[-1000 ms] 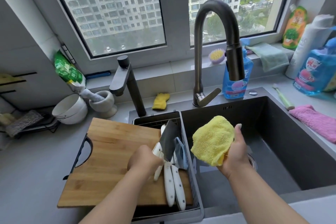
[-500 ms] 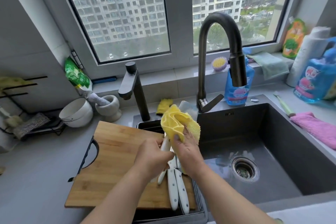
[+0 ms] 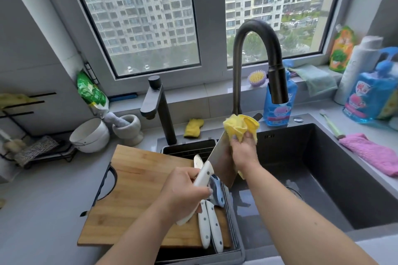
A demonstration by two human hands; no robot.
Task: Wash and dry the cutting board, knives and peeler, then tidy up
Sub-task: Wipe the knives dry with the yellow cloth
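Your left hand (image 3: pixel 183 191) grips the white handle of the cleaver (image 3: pixel 217 161), blade slanting up and away. Just under that hand two more knives (image 3: pixel 210 226) and the blue peeler (image 3: pixel 216 191) lie on the cutting board (image 3: pixel 137 196). Beyond it, your right hand (image 3: pixel 244 150) clutches the yellow cloth (image 3: pixel 240 127) against the blade, above the sink (image 3: pixel 323 170).

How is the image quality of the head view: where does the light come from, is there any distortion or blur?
Head view: soft daylight enters through the window, so shadows are weak; the wide-angle lens bends the window frame and the counter edges outward; the cleaver and both hands look slightly soft, with blur strongest toward the corners; wet patches in the sink give mild glare.
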